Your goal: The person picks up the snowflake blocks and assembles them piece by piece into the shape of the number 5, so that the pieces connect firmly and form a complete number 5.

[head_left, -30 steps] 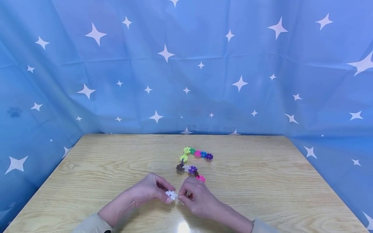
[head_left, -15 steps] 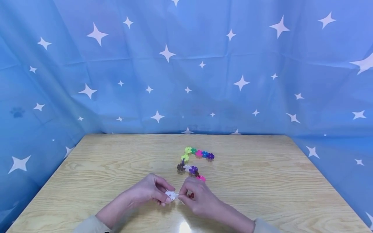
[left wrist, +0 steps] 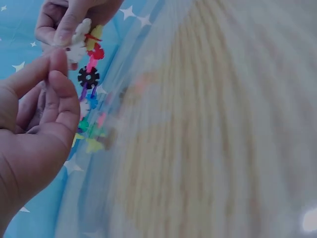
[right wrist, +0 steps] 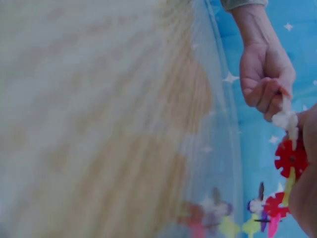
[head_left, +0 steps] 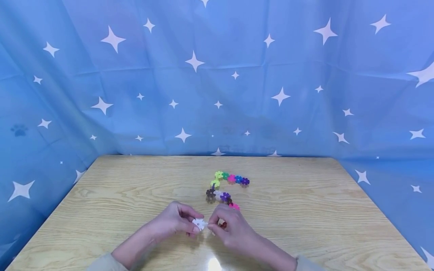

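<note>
In the head view my left hand (head_left: 176, 221) pinches a white snowflake disc (head_left: 199, 224) between thumb and fingertips. Just to its right, my right hand (head_left: 232, 229) pinches a second white disc, mostly hidden by its fingers; the two white pieces meet edge to edge. From the right hand a chain of coloured snowflake discs (head_left: 225, 197) runs away across the table and bends at its far part. Red discs (right wrist: 291, 158) and a yellow one (right wrist: 289, 186) follow the white ones in the right wrist view. A black disc (left wrist: 88, 77) shows farther along in the left wrist view.
The wooden table (head_left: 142, 180) spreads under both hands. A blue curtain (head_left: 217, 113) with white stars hangs behind it and at both sides. Light glares off the tabletop (head_left: 213, 263) near the front.
The left hand's white disc has tilted a little and sits slightly higher. The near part of the chain has shifted slightly away. Both hands keep their pinch and barely move.
</note>
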The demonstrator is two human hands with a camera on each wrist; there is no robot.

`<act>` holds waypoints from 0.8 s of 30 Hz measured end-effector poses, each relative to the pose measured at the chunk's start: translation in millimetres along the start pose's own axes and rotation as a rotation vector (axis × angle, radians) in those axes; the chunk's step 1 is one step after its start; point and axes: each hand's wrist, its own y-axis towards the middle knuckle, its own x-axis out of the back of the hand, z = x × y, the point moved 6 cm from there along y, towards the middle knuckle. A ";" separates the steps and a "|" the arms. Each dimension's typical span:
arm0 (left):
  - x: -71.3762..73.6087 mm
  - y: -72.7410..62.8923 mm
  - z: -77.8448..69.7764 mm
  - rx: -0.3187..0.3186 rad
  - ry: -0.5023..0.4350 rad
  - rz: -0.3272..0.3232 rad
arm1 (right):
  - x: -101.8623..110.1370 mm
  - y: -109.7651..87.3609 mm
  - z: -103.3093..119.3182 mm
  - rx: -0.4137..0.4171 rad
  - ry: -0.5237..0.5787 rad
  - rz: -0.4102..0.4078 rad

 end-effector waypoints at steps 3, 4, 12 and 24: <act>-1.4 1.3 0.9 0.022 -0.128 0.027 | 3.6 1.5 0.3 0.026 0.030 -0.040; -2.0 1.7 0.8 0.028 -0.155 0.034 | 4.3 1.9 0.4 0.035 0.030 -0.048; -4.9 5.7 -2.8 0.012 -0.008 0.015 | 2.4 0.3 -2.5 0.039 0.024 0.006; -0.6 7.9 -4.7 0.023 0.192 0.102 | 2.9 -6.4 -5.8 0.029 -0.007 0.106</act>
